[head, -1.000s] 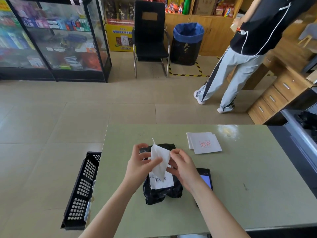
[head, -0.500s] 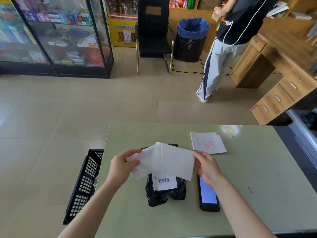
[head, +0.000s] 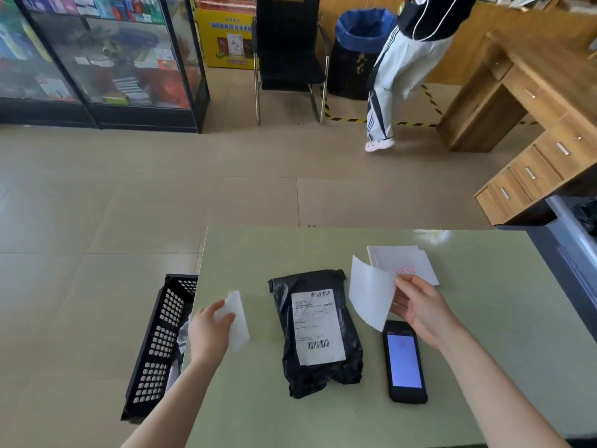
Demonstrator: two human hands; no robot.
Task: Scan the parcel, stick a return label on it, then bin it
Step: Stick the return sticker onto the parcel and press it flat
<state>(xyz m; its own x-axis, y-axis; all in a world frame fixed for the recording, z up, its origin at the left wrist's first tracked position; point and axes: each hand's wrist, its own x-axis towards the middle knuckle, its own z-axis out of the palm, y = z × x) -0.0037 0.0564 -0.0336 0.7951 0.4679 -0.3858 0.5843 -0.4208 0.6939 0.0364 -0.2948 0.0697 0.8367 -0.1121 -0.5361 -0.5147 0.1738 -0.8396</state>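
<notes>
Parcel (head: 318,331) lies flat mid-counter (head: 484,350), shipping label up, between both hands. Right hand (head: 420,310) pinches the peeled return label (head: 371,295) above the scanner phone (head: 405,363); left hand (head: 210,331) pinches the backing sheet (head: 237,320) near the bin (head: 161,344). Best: drop backing, lay label one edge first, smooth flat, avoid wrinkled plastic.

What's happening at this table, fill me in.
A person is partway through labelling a black parcel that lies flat on the green table. The right hand holds up a white sheet, the left hand a smaller translucent piece near the black basket. A handheld scanner lies right of the parcel, screen lit. No return label is stuck on yet.
</notes>
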